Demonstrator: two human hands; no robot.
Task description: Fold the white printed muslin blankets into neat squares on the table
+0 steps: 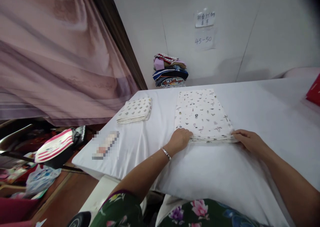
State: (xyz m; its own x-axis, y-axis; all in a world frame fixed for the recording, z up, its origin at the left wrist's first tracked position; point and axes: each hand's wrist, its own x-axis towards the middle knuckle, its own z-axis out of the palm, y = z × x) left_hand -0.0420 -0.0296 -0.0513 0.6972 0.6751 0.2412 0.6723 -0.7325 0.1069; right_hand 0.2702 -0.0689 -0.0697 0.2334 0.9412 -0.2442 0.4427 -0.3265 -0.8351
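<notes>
A white cloth [200, 115] with small grey prints, among them palm trees and a flamingo, lies flat in folded layers on the white-covered table. At its near left corner, my left hand [180, 139] grips the layered edge, fingers on top. My right hand [247, 139] pinches the near right corner between thumb and fingers. The stacked near edge runs between both hands. To the left sits a smaller folded cloth [136, 110] with grey motifs, apart from my hands.
The white tablecloth [270, 120] covers the table up to the wall. A pile of folded fabrics [170, 72] stands beyond the far edge. A blurred-out item [106, 145] lies at the left. Pink curtain [62, 60] hangs there, and a red object [314, 92] is far right.
</notes>
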